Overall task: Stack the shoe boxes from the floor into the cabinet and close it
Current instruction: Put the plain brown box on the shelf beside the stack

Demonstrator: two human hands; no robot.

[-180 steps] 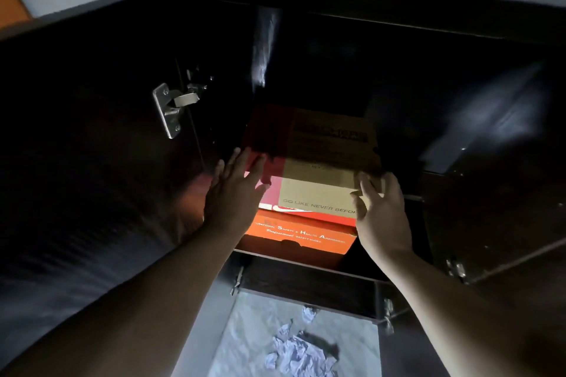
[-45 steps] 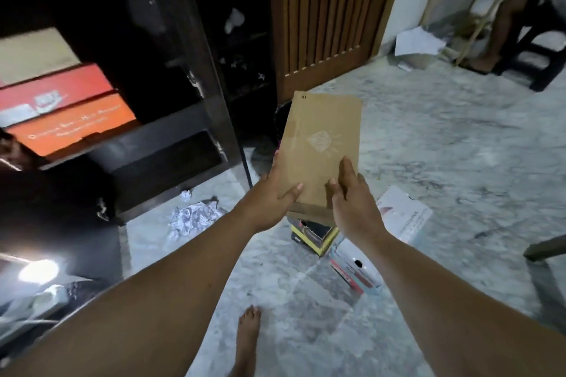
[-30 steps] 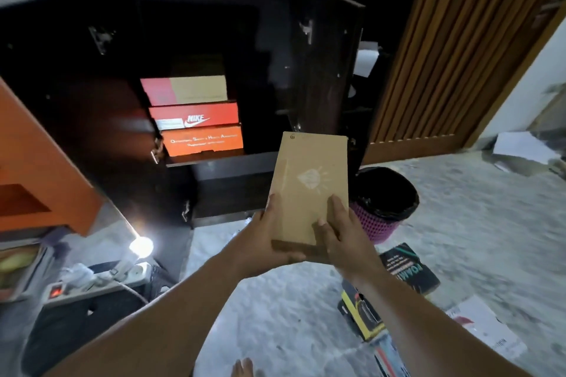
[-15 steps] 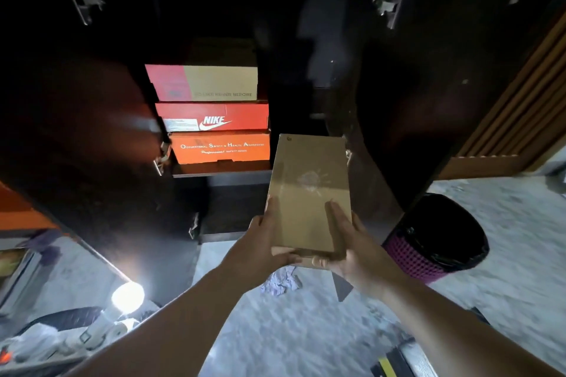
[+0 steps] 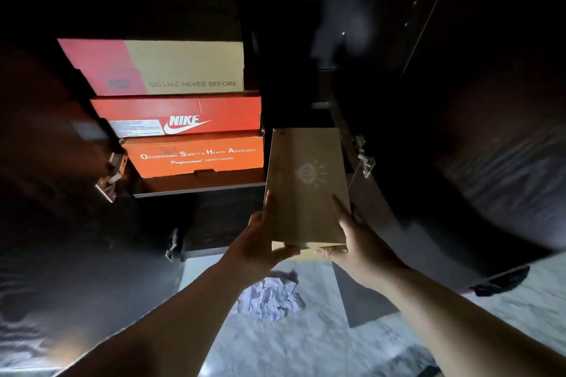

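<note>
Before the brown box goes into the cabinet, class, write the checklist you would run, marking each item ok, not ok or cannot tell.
1. Both hands hold the brown box: left hand and right hand grip its near end. Ok.
2. Cabinet doors open: ok.
3. Stack of three boxes sits square on the shelf: ok.
4. Free space right of the stack: too dark, cannot tell.
5. Room above the top box: cannot tell.
</note>
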